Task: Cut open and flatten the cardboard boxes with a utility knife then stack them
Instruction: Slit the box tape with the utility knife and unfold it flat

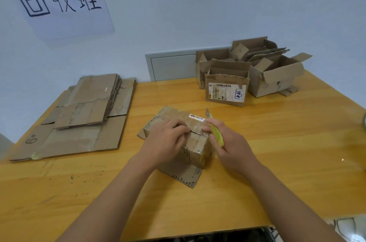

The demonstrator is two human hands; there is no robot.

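Cardboard box (195, 142): it sits on the wooden table (277, 142), right in front of the person. It is the landmark for everything else.
Box long way: it runs from near the person out toward the wall, tipped a bit to the left.
Box top: a dark slit runs across it, about in the middle, between the two hands.
Left hand (165, 140): it rests on top of the box, on its left side. The fingers curl down on the top next to the slit and hold the box in place.
Right hand (229, 142): it is just beside the box, on its right side, and is wrapped around the utility knife (214, 130).
Knife: yellow-green, tip pointing up and away, above the box's far right edge.
Nearer hand: both touch or almost touch the box; I think the knife hand only needs a short move left to reach the slit.
Flat stack (79, 115): well to the left of the box.
Uncut boxes (251, 71): behind the box, to the right, near the wall.
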